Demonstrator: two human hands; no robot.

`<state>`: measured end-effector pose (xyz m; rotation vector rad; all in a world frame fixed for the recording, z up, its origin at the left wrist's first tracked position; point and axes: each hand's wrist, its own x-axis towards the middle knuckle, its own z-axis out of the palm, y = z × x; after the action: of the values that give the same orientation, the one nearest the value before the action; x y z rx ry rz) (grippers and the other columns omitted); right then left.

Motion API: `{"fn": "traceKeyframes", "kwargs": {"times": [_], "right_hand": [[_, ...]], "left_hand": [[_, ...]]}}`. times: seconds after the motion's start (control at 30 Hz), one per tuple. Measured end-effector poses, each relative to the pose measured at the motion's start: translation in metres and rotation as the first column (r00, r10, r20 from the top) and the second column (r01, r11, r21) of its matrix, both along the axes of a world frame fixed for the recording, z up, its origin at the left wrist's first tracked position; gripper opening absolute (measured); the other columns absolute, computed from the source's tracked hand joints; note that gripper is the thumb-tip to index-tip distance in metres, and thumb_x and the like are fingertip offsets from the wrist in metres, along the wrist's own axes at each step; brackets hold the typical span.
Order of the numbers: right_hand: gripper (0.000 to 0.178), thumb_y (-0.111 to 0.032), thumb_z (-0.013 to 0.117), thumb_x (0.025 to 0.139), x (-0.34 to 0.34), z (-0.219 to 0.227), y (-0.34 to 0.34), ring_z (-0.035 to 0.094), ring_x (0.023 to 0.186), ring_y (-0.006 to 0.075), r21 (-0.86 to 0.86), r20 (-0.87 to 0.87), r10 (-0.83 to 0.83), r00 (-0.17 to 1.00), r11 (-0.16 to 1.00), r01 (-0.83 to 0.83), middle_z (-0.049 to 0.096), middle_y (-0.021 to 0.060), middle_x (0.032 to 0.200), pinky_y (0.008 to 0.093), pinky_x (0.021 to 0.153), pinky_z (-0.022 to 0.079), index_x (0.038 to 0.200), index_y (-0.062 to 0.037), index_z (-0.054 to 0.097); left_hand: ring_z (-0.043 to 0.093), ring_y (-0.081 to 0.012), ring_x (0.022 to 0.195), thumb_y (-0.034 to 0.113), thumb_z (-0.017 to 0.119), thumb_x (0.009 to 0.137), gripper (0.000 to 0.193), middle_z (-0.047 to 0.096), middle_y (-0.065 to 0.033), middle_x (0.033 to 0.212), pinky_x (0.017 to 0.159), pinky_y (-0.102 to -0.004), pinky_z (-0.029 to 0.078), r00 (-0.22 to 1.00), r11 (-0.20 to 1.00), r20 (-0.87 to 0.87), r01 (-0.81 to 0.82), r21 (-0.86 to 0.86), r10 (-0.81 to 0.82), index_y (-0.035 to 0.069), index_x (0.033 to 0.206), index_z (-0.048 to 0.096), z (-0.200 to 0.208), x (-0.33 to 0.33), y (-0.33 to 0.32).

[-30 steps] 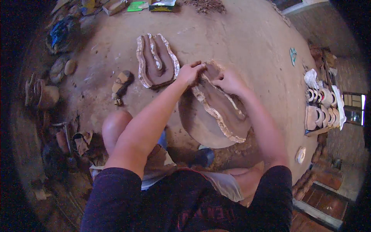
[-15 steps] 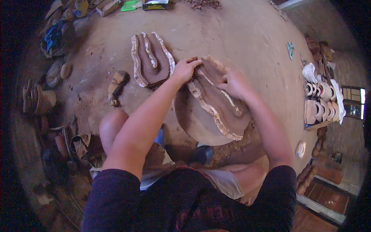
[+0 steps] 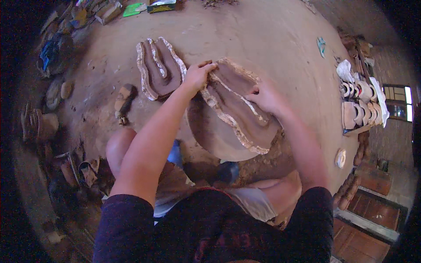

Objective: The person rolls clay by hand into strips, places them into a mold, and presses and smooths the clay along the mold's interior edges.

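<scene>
Brown, matt and clay-like, the wavy tray (image 3: 239,108) lies in front of us over a round slab (image 3: 215,142), its far end pointing to 11 o'clock and its near end to 5. Our left hand (image 3: 199,76) is curled over the wall at the far-left corner, gripping it at the tray's 11 o'clock. Our right hand (image 3: 265,96) is bent over the opposite wall at 2 o'clock, its tips close to the thin pale ridge (image 3: 237,97) down the middle; we cannot tell whether it grips or only rests.

With walls this thick, we judge the tray heavy for its length and stiff rather than floppy. Its dull face looks grippy, but the ragged whitish rim seems likely to crumble, and the ridge looks weakest of all. We would sooner hold low on both long walls, at 9 and 3 o'clock, with the load spread over whole hands, than pinch the rim or ridge. Towards 10 o'clock, a similar tray (image 3: 163,70) sits apart on the floor (image 3: 263,35).
</scene>
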<state>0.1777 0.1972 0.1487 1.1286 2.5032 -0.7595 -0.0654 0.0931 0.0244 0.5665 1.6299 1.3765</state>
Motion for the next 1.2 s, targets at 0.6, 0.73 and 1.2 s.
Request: {"fn": "traceKeyframes", "kwargs": {"times": [0.6, 0.73, 1.2], "right_hand": [[0.031, -0.034, 0.072, 0.091, 0.053, 0.011, -0.018, 0.074, 0.086, 0.0358, 0.069, -0.078, 0.022, 0.997, 0.997, -0.017, 0.078, 0.0176, 0.095, 0.0466, 0.081, 0.057, 0.103, -0.0076, 0.082], [0.031, -0.035, 0.072, 0.091, 0.060, 0.001, -0.007, 0.074, 0.089, 0.0361, -0.064, -0.093, -0.056, 0.994, 0.997, 0.050, 0.078, 0.0169, 0.098, 0.0468, 0.083, 0.057, 0.106, -0.0093, 0.082], [0.032, -0.036, 0.072, 0.091, 0.090, 0.005, -0.003, 0.074, 0.090, 0.0355, 0.019, -0.076, 0.105, 0.992, 0.994, -0.104, 0.078, 0.0149, 0.099, 0.0453, 0.082, 0.058, 0.110, -0.0128, 0.082]], "left_hand": [[0.069, -0.0166, 0.089, 0.038, 0.074, 0.091, 0.054, 0.077, -0.0110, 0.108, 0.080, -0.0303, 0.054, 0.999, 0.999, 0.033, 0.033, 0.004, -0.033, 0.005, 0.134, 0.072, -0.015, -0.002, 0.013], [0.070, -0.0181, 0.098, 0.037, 0.073, 0.092, 0.053, 0.077, -0.0128, 0.115, 0.085, -0.0312, 0.054, 0.989, 0.997, 0.140, 0.043, 0.063, -0.051, 0.003, 0.133, 0.072, -0.020, 0.003, 0.013], [0.059, -0.0115, 0.068, 0.036, 0.073, 0.094, 0.045, 0.073, -0.0035, 0.101, 0.060, -0.0297, 0.048, 0.997, 0.998, 0.063, 0.051, 0.044, -0.054, 0.005, 0.127, 0.075, -0.005, 0.001, 0.011]]}}
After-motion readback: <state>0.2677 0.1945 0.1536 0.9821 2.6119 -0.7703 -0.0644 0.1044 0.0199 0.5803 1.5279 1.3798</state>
